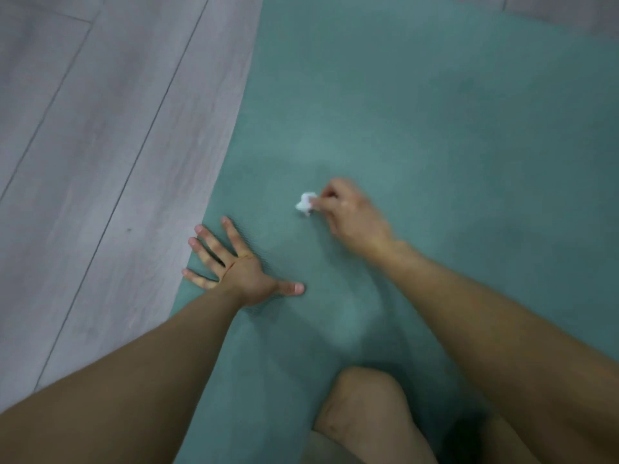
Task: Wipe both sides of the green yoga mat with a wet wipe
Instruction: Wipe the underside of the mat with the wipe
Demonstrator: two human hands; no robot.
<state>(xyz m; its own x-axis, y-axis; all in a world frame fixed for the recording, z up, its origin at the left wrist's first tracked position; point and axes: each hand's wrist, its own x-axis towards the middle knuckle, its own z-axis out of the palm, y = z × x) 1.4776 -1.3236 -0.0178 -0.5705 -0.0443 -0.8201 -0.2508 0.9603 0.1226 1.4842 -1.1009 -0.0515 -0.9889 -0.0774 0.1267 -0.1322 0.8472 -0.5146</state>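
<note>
The grey plank floor [100, 128] looks smooth and hard, so the green yoga mat [418, 112], which lies flat on it and fills the right of your view, may slide under a firm stroke. The mat is matte, soft-looking and finely textured. Your knee [365, 396] rests on its near end. Your left hand [234, 269] is spread wide, fingers straight, pressing flat at the mat's left edge, with its outer fingers reaching over onto the floor; lean on it to pin the mat. Your right hand [348, 212] pinches the wet wipe [306, 203], a small crumpled white wad, against the mat's middle. Unfolding it would probably cover more surface; work in overlapping strokes out to the edges.
</note>
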